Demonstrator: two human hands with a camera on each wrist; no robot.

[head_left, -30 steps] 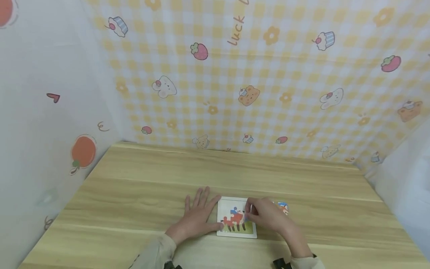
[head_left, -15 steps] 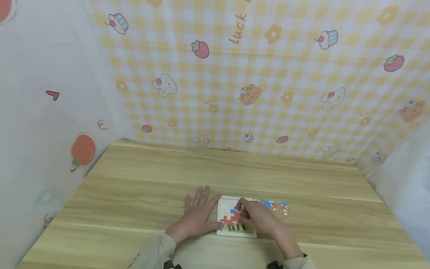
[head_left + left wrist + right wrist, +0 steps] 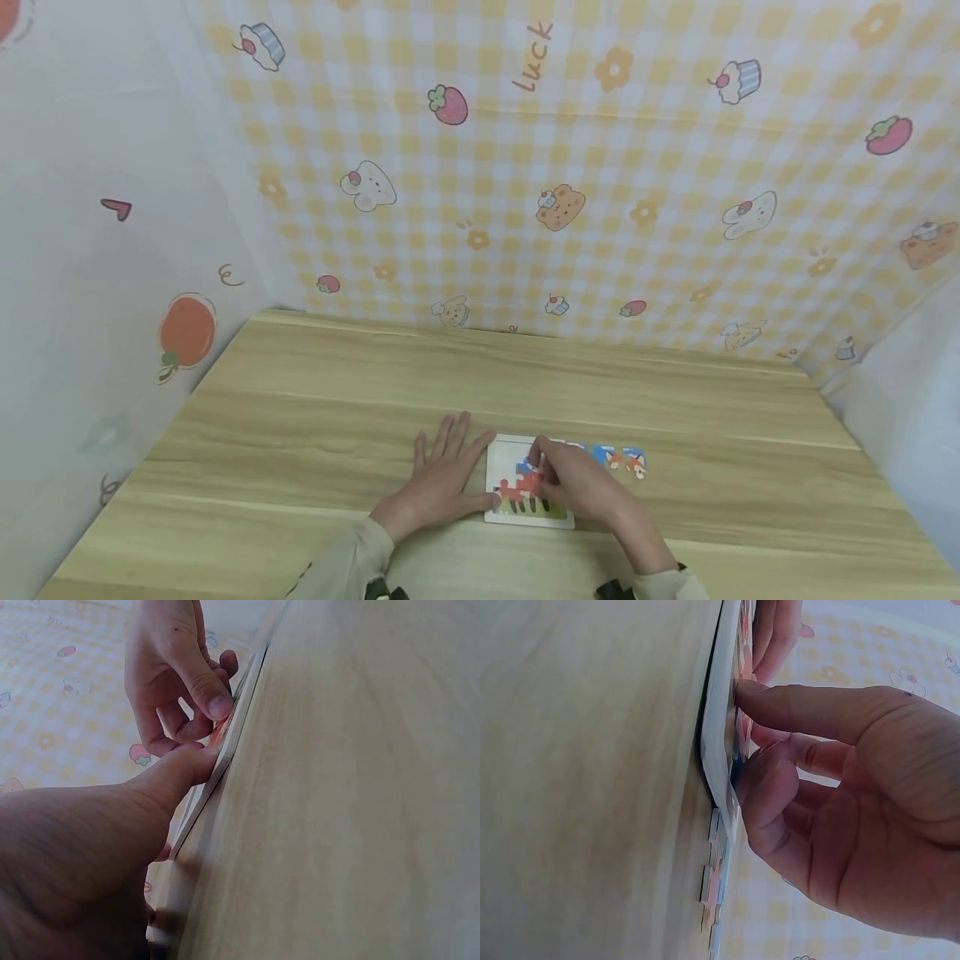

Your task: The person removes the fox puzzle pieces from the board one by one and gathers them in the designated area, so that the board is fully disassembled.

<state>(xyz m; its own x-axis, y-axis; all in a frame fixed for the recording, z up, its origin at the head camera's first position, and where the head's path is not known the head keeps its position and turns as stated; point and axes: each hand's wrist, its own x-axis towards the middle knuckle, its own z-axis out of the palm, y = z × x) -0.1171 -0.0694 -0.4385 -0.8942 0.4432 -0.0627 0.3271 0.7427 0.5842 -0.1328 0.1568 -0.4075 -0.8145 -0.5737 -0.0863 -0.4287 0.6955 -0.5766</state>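
Note:
A white puzzle tray (image 3: 501, 454) lies on the table, partly filled with joined jigsaw pieces (image 3: 512, 495) showing a red animal on green. My left hand (image 3: 435, 493) rests spread beside it, its thumb on the tray's left edge. My right hand (image 3: 588, 483) is over the tray's right part, thumb and curled index finger on a puzzle piece that they mostly cover. In the right wrist view, the right hand (image 3: 885, 795) has its fingertips down at the tray (image 3: 718, 727). From the left wrist, the left thumb (image 3: 191, 765) shows on the rim.
Loose puzzle pieces with blue and orange fox prints (image 3: 634, 462) lie right of the tray, partly behind the right hand. The wooden table (image 3: 337, 392) meets a yellow checked cloth (image 3: 495, 275) at the back. White cloth (image 3: 135, 275) hangs at the left.
My right hand has moved left with the puzzle piece, from the tray's right edge towards its middle, uncovering more loose pieces. The left hand has stayed in place.

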